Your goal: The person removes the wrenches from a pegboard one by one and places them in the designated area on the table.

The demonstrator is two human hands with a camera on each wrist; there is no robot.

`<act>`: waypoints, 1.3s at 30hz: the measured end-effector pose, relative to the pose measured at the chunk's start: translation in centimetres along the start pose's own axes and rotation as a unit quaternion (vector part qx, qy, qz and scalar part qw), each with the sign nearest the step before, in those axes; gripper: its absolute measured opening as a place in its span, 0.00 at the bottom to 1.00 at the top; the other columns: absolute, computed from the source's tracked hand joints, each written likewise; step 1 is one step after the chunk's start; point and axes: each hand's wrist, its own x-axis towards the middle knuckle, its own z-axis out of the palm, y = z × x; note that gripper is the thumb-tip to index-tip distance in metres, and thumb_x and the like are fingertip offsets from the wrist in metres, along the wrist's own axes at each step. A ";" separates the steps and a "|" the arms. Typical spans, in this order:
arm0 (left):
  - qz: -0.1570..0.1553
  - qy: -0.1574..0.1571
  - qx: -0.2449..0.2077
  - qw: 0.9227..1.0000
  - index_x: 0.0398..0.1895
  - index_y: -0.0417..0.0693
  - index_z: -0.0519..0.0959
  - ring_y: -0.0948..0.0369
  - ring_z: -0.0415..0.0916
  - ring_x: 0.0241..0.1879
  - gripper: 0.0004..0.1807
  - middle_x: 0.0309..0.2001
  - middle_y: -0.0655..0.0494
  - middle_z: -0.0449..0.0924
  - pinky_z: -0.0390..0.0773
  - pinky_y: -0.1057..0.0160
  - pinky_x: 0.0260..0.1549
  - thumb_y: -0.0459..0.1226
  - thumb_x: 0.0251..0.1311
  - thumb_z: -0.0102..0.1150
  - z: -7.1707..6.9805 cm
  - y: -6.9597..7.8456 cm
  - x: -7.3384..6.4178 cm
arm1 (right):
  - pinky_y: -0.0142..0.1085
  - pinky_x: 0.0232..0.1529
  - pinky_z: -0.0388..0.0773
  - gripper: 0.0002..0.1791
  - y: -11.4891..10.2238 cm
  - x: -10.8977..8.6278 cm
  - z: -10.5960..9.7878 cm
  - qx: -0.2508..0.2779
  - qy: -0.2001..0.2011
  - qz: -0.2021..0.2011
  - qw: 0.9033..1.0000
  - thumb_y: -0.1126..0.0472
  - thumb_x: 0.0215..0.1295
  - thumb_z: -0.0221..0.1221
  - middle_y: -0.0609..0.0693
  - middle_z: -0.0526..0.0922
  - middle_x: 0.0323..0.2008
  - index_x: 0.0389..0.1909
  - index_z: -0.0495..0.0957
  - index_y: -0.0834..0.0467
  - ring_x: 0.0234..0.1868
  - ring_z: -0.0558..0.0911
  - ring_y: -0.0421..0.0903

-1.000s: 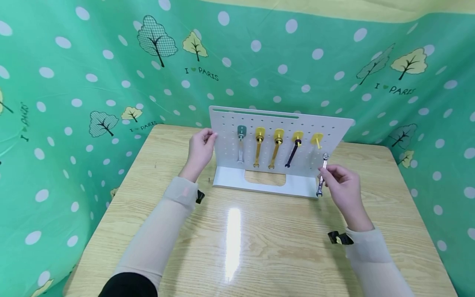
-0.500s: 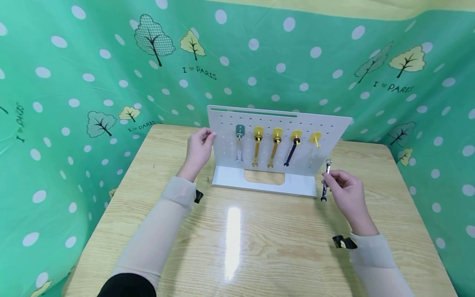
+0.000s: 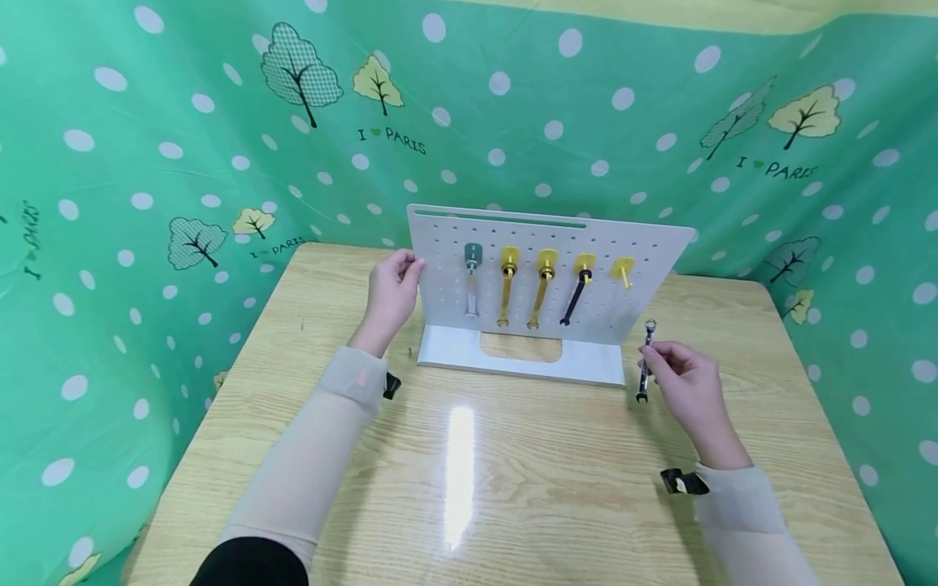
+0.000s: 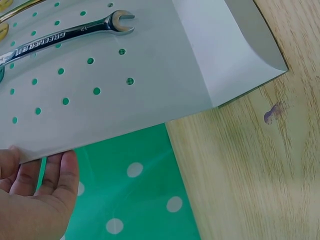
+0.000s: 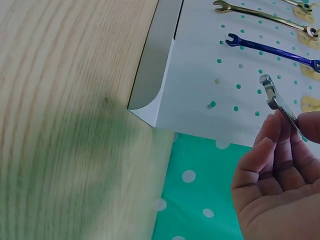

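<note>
My left hand point(image 3: 392, 293) holds the left edge of a white pegboard point(image 3: 442, 297); in the left wrist view the thumb lies on the front and fingers reach behind the edge. Just off the board's right side, my right hand point(image 3: 689, 382) pinches a small silver combination wrench point(image 3: 646, 370) between thumb and fingers. Its ring end is up and its open end down. On the board hang a silver wrench point(image 3: 471, 299), two gold wrenches point(image 3: 505, 301) and a dark blue wrench point(image 5: 275, 49). The rightmost yellow hook point(image 3: 622, 272) bears nothing.
The board stands on its white base point(image 3: 447, 354), with a cutout in the middle, on a wooden table point(image 3: 557, 480). Behind and at both sides hangs a green dotted curtain point(image 3: 513, 122). A dark smudge point(image 4: 273, 113) marks the wood near the base.
My right hand and its wrench have moved a little right and toward me, away from the board's right edge. My left hand has stayed at the left edge.
</note>
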 end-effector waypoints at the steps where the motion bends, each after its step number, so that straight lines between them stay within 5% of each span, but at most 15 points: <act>1: 0.000 0.001 0.000 1.000 0.44 0.35 0.80 0.51 0.79 0.35 0.11 0.38 0.44 0.84 0.80 0.63 0.33 0.35 0.77 0.53 0.0 0.0 0.0 | 0.28 0.26 0.77 0.13 0.1 0.0 0.0 -0.007 -0.002 0.002 1.000 0.61 0.75 0.60 0.63 0.85 0.37 0.45 0.83 0.69 0.32 0.81 0.44; 11: -0.006 0.001 -0.005 1.000 0.45 0.34 0.79 0.53 0.81 0.39 0.11 0.41 0.43 0.84 0.82 0.60 0.38 0.35 0.77 0.53 0.0 0.1 0.0 | 0.28 0.22 0.74 0.17 0.7 -0.2 -0.1 -0.046 -0.014 0.043 0.998 0.57 0.76 0.59 0.62 0.84 0.35 0.46 0.84 0.69 0.29 0.77 0.46; 20: 0.000 0.002 -0.006 1.000 0.43 0.34 0.80 0.52 0.81 0.37 0.10 0.40 0.43 0.84 0.81 0.60 0.36 0.34 0.76 0.54 0.0 0.2 0.1 | 0.32 0.24 0.75 0.19 1.3 -0.6 -0.9 -0.116 -0.052 0.102 0.987 0.55 0.78 0.56 0.58 0.82 0.33 0.47 0.83 0.69 0.31 0.77 0.50; 33: -0.001 0.001 0.000 1.000 0.43 0.34 0.80 0.51 0.80 0.36 0.10 0.39 0.42 0.84 0.80 0.61 0.33 0.34 0.76 0.54 -0.1 0.3 0.0 | 0.36 0.22 0.73 0.20 2.8 -1.1 -1.2 -0.143 -0.108 0.131 0.975 0.55 0.78 0.55 0.55 0.80 0.26 0.47 0.81 0.71 0.25 0.75 0.47; 39: -0.004 0.001 0.002 1.000 0.43 0.34 0.80 0.51 0.80 0.36 0.10 0.39 0.43 0.84 0.81 0.61 0.34 0.34 0.76 0.54 -0.1 0.3 0.1 | 0.36 0.21 0.72 0.19 3.3 -1.4 -1.1 -0.155 -0.105 0.135 0.973 0.55 0.77 0.55 0.53 0.80 0.24 0.43 0.81 0.71 0.24 0.74 0.48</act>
